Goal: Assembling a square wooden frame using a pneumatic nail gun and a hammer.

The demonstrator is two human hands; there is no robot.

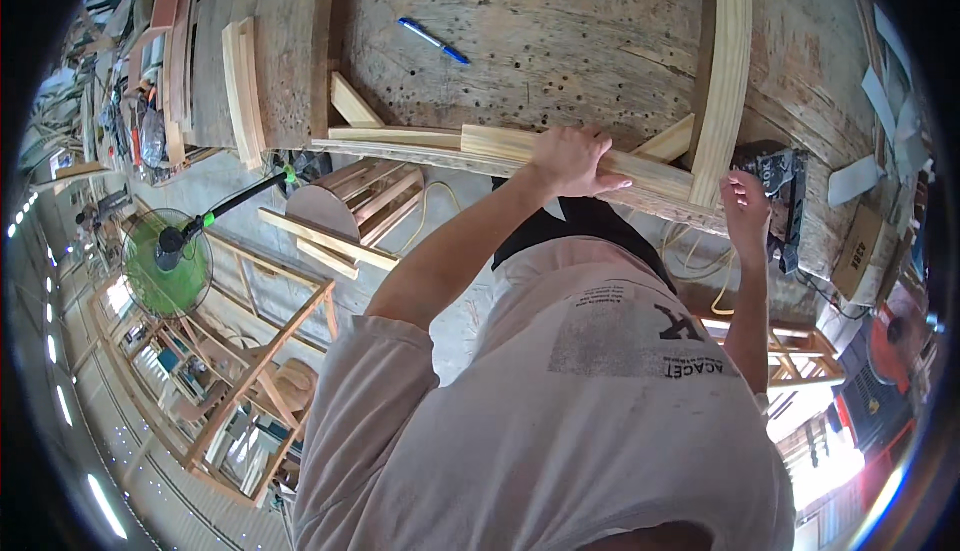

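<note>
My left hand (572,163) lies over a pale wooden strip (500,141) along the bench's near edge, fingers wrapped over it and thumb stretched toward the right. The strip's right part meets a long upright wooden bar (733,61). Beside the lower end of that bar is my right hand (746,209), its fingers curled in. Whatever those fingers may hold is too small or hidden. Just right of it sits a black tool (785,196), partly covered by the hand. Short slanted wood pieces (355,103) (668,139) sit in the corners of the frame on the bench.
A blue pen (433,41) lies on the scarred workbench (520,11). Loose wood strips (243,86) rest at the left. A green fan (167,261), a round-topped stool (312,213) and wooden frames (262,371) stand on the left. A cardboard box (865,253) is at the right.
</note>
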